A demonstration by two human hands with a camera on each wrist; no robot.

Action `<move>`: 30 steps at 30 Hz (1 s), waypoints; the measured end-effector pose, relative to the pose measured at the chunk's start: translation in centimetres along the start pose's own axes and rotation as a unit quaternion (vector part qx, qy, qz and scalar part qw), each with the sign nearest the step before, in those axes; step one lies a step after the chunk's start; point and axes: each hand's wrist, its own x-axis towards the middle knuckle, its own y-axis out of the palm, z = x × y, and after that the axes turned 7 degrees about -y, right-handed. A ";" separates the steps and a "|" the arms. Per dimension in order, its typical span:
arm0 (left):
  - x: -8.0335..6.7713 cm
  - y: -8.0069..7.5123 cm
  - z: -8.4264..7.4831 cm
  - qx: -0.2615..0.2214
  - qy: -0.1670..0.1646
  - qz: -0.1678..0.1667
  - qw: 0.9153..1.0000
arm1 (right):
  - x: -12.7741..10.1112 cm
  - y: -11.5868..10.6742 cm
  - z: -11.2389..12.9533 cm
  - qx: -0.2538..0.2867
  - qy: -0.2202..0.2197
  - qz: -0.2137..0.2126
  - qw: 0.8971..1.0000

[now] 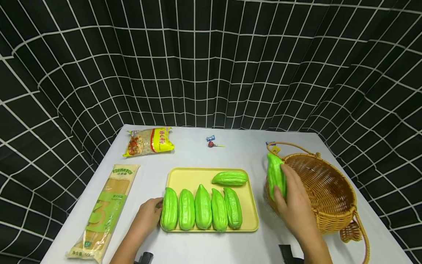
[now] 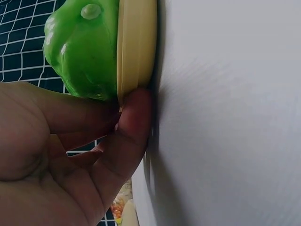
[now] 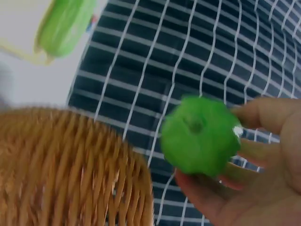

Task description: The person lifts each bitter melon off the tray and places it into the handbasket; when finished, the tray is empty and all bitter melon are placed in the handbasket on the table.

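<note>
At four o'clock the right hand (image 1: 295,203) is gripping a ridged, tapering, bright-green gourd (image 1: 274,174), fingers curled; at seven, the left hand (image 1: 148,214) is apparently pinching the yellow tray (image 1: 249,207).

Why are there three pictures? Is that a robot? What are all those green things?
No robot here, just a person! The big picture comes from a camera on the head, looking down; the others come from cameras on each wrist. On the white table are a yellow tray with six ridged green things, two food packets, small sweets and a wicker basket. The left hand pinches the tray's edge; the right hand holds a seventh green thing near the basket.
</note>
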 end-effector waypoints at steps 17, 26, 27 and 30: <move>0.0 -0.3 0.0 0.001 0.009 0.000 1.000 | -0.2 -0.6 -4.5 -0.083 0.091 -0.017 0.992; -0.1 -0.3 0.0 -0.001 0.000 0.002 1.000 | 0.1 -0.5 -4.5 -0.097 0.125 0.012 0.987; 0.0 -0.3 0.0 -0.001 0.000 0.002 1.000 | 0.1 -0.5 -4.4 -0.099 0.128 0.015 0.987; 0.0 -0.2 0.1 -0.001 -0.004 0.001 1.000 | 0.1 -0.4 -4.4 -0.104 0.133 0.017 0.986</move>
